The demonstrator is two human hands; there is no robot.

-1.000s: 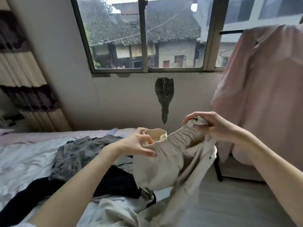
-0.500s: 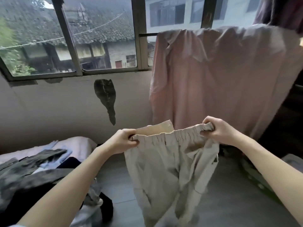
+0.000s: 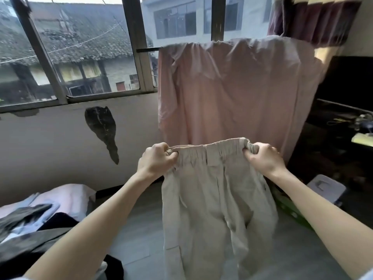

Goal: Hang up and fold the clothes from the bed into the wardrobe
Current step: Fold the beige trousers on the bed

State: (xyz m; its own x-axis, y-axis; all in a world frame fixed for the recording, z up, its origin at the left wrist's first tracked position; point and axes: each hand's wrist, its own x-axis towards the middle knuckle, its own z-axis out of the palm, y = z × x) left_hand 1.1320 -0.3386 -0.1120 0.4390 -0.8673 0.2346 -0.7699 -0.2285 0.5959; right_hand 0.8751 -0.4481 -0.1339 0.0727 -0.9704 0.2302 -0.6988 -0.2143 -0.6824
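Beige trousers with an elastic waistband hang in the air in front of me, legs dropping toward the floor. My left hand grips the left end of the waistband and my right hand grips the right end, stretching it flat between them. Behind the trousers stands a clothes rack draped with a pink cloth cover. At the lower left lies the bed with a heap of dark and grey clothes.
A window runs along the wall to the left, with a dark patch of broken plaster below it. A white stool and dark furniture stand at the right. Grey floor lies between bed and rack.
I have turned from the bed toward the pink-covered rack. The trousers came off the bed, and both hands now hold the waistband spread wide and level.
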